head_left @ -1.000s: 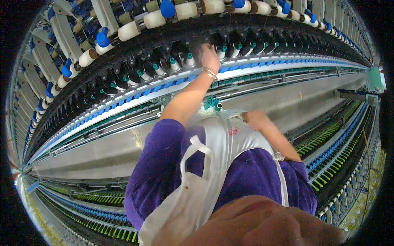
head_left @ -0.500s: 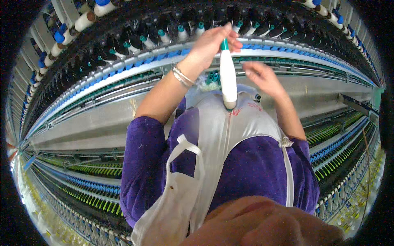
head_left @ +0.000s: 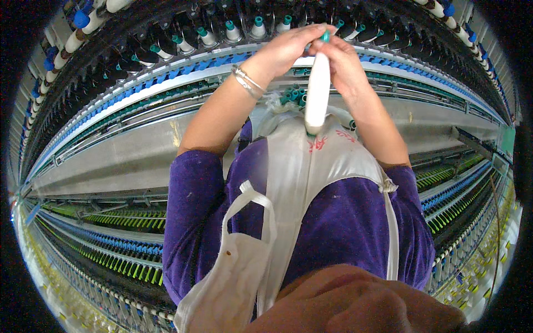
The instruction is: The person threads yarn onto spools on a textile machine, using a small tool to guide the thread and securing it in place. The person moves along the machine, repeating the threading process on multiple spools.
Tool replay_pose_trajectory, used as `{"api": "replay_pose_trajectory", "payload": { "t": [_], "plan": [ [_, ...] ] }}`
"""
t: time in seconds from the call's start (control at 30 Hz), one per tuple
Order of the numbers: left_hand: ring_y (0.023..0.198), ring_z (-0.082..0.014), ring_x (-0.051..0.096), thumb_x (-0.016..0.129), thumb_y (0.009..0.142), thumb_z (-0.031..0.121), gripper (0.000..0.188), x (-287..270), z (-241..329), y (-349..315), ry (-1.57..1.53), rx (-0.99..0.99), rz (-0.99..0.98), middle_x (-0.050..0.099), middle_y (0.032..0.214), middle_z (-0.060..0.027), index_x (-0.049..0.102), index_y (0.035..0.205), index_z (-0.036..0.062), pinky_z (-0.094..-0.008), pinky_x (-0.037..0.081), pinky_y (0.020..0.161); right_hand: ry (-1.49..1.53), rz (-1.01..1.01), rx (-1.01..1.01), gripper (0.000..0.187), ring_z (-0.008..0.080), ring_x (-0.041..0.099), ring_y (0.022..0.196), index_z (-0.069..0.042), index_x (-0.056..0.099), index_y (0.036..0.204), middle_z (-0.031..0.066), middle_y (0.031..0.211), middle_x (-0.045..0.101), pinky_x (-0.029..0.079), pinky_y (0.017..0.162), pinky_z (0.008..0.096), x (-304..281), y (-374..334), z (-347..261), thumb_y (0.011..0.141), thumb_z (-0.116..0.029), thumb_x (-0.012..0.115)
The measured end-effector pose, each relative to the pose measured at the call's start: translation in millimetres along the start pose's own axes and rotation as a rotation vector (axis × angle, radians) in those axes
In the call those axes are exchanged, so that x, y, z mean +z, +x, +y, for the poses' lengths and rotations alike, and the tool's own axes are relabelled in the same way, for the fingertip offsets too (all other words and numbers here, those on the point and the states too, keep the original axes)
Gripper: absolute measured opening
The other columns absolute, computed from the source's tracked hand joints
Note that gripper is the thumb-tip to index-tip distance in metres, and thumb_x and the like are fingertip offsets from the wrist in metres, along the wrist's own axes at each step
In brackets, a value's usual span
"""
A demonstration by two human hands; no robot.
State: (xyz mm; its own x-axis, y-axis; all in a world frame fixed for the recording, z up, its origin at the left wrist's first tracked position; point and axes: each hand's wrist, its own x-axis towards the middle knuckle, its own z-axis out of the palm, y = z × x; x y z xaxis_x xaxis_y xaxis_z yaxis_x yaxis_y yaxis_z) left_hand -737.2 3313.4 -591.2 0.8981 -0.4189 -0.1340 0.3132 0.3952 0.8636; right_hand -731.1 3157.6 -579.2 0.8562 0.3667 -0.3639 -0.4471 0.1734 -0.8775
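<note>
I see the left hand (head_left: pixel 290 49) and right hand (head_left: pixel 345 62) seemingly both pinching the white bobbin (head_left: pixel 317 91), long axis tilted slightly right, teal tip (head_left: pixel 325 36) pointing away from the apron (head_left: pixel 286 166).

Purple velvety top (head_left: pixel 344 233), white apron (head_left: pixel 286 177), silver bangles (head_left: pixel 248 82)

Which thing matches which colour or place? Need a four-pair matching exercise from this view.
1. Teal-tipped yarn bobbin
2. Bracelets
3. Left sleeve
4. Apron

A. Purple
B. Off-white, red-marked
C. Top end between left hand and right hand
D. Silver

Pairs: 1-C, 2-D, 3-A, 4-B
</note>
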Motion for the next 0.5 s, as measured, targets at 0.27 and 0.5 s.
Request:
{"api": "replay_pose_trajectory", "payload": {
  "t": [0.27,0.5],
  "plan": [
    [0.058,-0.0111,0.057,0.075,0.069,0.020,0.073,9,-13,-15,0.397,-0.061,-0.027,0.060,0.081,-0.0067,0.038,0.128,-0.0017,-0.0258,0.049,0.053,0.035,0.139,-0.181,0.022,0.0035,0.043,0.058,-0.005,0.061,0.104,0.0071,0.097,0.067,0.031,0.050,0.0186,-3,-9,6,0.082,-0.006,0.065],
    [0.082,-0.0352,0.065,0.071,0.073,0.025,0.080,3,0,-43,1.254,0.073,0.123,0.063,0.101,-0.0226,0.030,0.139,0.0071,-0.0417,0.052,0.071,0.479,0.359,-0.404,0.026,0.0051,0.036,0.049,0.000,0.055,0.114,0.0030,0.075,0.056,0.030,0.044,0.0188,-44,-3,-21,0.088,-0.007,0.056]
  ]
}}
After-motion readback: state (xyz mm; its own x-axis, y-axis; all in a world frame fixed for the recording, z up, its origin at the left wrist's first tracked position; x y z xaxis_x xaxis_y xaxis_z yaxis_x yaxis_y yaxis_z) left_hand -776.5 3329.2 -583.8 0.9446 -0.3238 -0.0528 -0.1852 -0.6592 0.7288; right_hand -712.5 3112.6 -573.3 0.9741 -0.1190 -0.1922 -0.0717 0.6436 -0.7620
